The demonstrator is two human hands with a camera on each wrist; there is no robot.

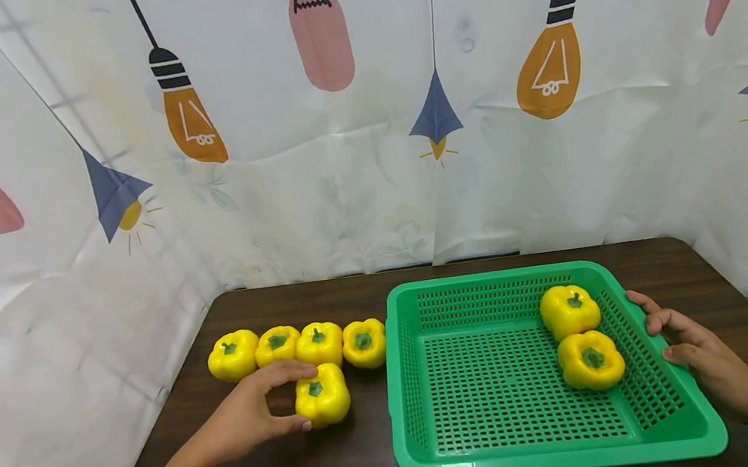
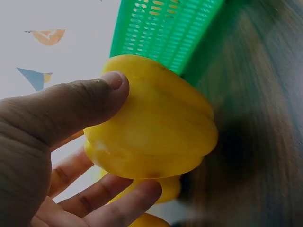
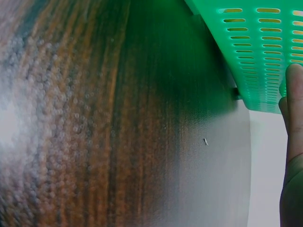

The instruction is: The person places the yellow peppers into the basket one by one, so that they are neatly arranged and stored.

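Observation:
My left hand (image 1: 255, 408) pinches a yellow bell pepper (image 1: 324, 397) between thumb and fingers, left of the green basket (image 1: 412, 458). In the left wrist view the thumb of the hand (image 2: 71, 137) lies across the near side of the pepper (image 2: 151, 123), with the fingertips along its lower side. Two more yellow peppers sit in the basket's right part, an upper one (image 1: 569, 311) and a lower one (image 1: 591, 361). My right hand (image 1: 712, 363) touches the basket's right rim; in the right wrist view its fingers (image 3: 295, 94) lie against the basket's outer wall (image 3: 258, 56).
Several yellow peppers stand in a row behind the left hand, from the leftmost (image 1: 233, 357) to one (image 1: 364, 344) close beside the basket. The dark wooden table (image 1: 346, 463) ends at a printed white curtain (image 1: 356, 204) behind and at both sides.

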